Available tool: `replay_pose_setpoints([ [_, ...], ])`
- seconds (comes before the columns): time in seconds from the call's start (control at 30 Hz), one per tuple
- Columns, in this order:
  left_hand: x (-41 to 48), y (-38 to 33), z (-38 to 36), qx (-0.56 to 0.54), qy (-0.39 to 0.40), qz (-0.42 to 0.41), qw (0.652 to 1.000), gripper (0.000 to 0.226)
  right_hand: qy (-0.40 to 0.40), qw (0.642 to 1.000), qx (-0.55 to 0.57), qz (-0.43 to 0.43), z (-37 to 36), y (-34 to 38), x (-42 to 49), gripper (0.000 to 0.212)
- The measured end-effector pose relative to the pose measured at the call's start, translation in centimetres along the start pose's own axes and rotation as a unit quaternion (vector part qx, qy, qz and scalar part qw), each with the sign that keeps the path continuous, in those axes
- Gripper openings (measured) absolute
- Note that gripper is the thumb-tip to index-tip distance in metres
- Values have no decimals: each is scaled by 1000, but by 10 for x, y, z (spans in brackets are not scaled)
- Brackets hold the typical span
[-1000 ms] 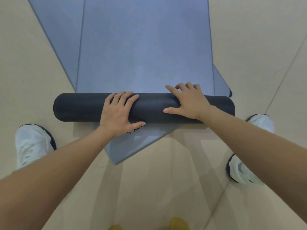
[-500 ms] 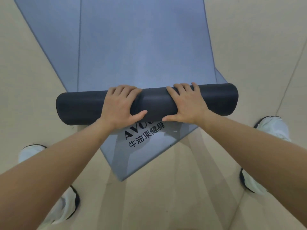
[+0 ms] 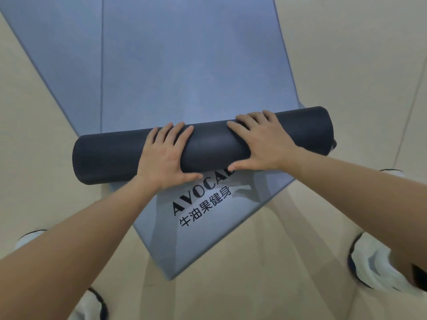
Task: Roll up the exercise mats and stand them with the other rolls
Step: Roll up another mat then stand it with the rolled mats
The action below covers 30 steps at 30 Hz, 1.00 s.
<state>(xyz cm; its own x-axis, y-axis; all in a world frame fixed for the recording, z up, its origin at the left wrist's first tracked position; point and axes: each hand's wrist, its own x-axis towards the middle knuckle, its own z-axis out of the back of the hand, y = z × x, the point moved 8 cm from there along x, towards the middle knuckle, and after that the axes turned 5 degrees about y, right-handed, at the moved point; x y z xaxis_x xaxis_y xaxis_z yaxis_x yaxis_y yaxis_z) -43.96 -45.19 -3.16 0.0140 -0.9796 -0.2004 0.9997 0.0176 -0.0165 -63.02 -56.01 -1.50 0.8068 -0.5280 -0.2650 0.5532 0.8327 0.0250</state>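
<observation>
A blue exercise mat (image 3: 189, 65) lies flat on the floor and stretches away from me. Its near end is wound into a thick dark roll (image 3: 106, 155) that lies crosswise. My left hand (image 3: 165, 158) presses on the roll left of its middle, fingers over the top and thumb on the near side. My right hand (image 3: 261, 144) grips it the same way to the right of the middle. A second blue mat (image 3: 208, 239) with black lettering lies flat underneath at an angle, one corner pointing toward me.
The floor (image 3: 346, 54) is beige with thin seam lines at the right. My white shoes stand on either side of the lower mat's corner, the right shoe (image 3: 379, 269) and the left shoe (image 3: 90, 306). No other rolls are in view.
Both hands have pushed the roll away from me along the mat. More of the lettering on the lower mat is uncovered. My feet have stepped forward.
</observation>
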Motion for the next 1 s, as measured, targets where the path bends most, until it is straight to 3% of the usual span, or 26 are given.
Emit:
replay_pose_setpoints([
  [0.2, 26, 15, 11, -45, 20, -12, 999, 122, 53, 997, -46, -22, -8, -12, 10, 131],
  [0.37, 46, 19, 25, -71, 79, -3, 994, 115, 65, 998, 18, -11, 8, -22, 26, 110],
  [0.5, 38, 15, 38, -61, 73, -12, 995, 104, 65, 997, 29, -10, 23, -14, 17, 98],
  [0.73, -46, -36, 42, -83, 113, -29, 990, 98, 114, 992, 44, -2, 19, 24, -70, 92],
  [1.0, -184, -121, 5, -130, 259, -33, 957, 89, 246, 961, 129, 12, -32, 92, -210, 92],
])
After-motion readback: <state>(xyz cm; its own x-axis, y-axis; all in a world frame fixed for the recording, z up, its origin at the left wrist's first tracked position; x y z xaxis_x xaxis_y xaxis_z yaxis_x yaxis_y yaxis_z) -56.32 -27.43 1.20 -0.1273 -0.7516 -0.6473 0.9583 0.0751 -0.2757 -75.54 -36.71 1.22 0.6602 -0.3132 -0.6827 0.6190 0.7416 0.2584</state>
